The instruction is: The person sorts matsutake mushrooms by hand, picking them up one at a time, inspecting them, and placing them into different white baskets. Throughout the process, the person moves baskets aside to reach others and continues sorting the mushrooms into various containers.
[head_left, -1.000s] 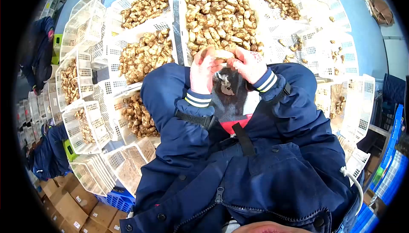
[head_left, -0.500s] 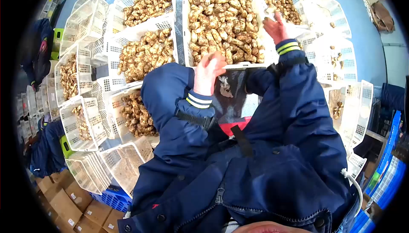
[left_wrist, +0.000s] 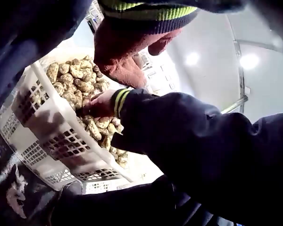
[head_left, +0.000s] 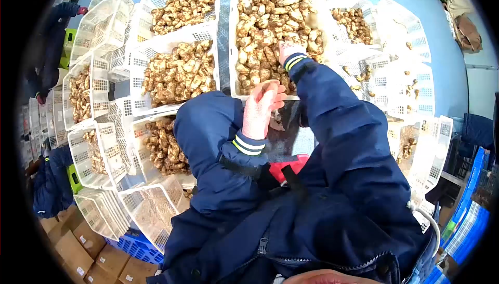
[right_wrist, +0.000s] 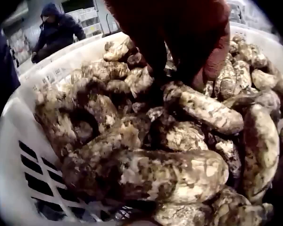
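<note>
Stubby brown-and-white mushrooms fill a white plastic crate in front of the person. The right hand reaches down into this heap, its arm stretched forward. Close up in the right wrist view, its fingers point downward at the end of a pale, thick mushroom; I cannot tell if they grip it. Nearer the body, the left hand hovers by the crate's near edge with relaxed fingers and nothing in it. The left wrist view shows the left hand above the right hand.
More crates of mushrooms stand at the left. On the right, a crate holds smaller mushrooms, with sparsely filled crates beside it. Cardboard boxes lie at the lower left. Another person sits in the background.
Both hands were together at a mushroom over the near rim, then the right hand swung out to the right-hand crate. It is now back in the middle heap; the left stayed near the rim.
</note>
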